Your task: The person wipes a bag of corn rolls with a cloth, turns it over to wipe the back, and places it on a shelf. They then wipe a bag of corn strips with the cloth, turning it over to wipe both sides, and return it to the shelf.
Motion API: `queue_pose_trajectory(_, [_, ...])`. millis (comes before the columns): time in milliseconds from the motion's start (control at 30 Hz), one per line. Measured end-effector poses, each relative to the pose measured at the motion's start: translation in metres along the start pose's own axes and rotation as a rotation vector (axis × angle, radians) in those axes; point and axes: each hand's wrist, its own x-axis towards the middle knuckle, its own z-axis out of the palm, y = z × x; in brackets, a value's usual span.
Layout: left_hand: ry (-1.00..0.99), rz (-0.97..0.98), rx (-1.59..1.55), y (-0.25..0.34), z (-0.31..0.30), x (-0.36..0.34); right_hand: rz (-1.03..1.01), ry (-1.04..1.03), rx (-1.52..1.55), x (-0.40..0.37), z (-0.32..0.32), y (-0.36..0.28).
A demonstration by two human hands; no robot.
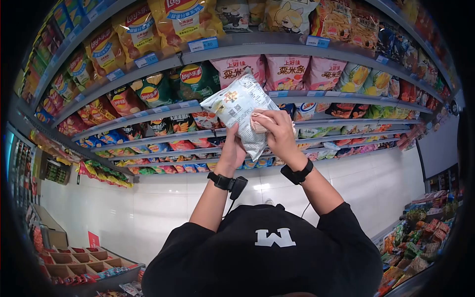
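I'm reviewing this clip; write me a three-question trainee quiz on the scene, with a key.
1. Multiple choice: which hand holds the pink cloth?
A) left
B) right
C) neither

2. True or false: the pale bag is lying on the floor.

3. Fill in: the bands on both wrists are ____ in colour.

Key: 1. B, the right hand; 2. false, the left hand supports it; 3. black.
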Motion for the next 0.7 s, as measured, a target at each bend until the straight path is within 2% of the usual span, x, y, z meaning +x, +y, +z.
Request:
queue_pose_trajectory(167, [0.058,-0.052,0.12,-0.001,0.001,0.002,-0.144,-0.145,0.021,-0.001,0.003,-0.01])
queue_pose_trajectory(233, [0.032,-0.166,0.064,0.003,-0.006,-0.004,-0.224,-0.297,0.158,-0.008,0.007,-0.014])
queue_pose_trajectory(267, [0.065,-0.123,0.052,0.001,-0.007,-0.005,-0.242,-0.34,0.145,-0.011,0.007,-0.014])
queue_pose_trajectory(400, [0.053,-0.027,0.078,0.002,-0.002,-0.002,-0.226,-0.334,0.082,-0.007,0.007,-0.015])
queue_pose_trajectory(467, [0.058,0.031,0.068,-0.003,0.001,-0.001,-0.072,-0.036,-0.023,-0.006,0.018,-0.017])
queue_pose_trajectory(533, [0.066,0.093,0.053,-0.002,0.002,-0.003,-0.103,-0.082,0.023,-0.008,0.019,-0.021])
queue_pose_trajectory(600, [0.142,-0.089,0.057,0.005,-0.006,-0.006,-0.156,-0.192,0.143,-0.013,0.02,-0.022])
queue_pose_trajectory(633, [0.141,-0.087,0.059,0.005,-0.007,-0.005,-0.158,-0.19,0.144,-0.014,0.019,-0.019])
queue_pose_trajectory(700, [0.119,0.054,0.005,0.002,-0.005,-0.002,-0.174,-0.192,0.101,-0.015,0.016,-0.016])
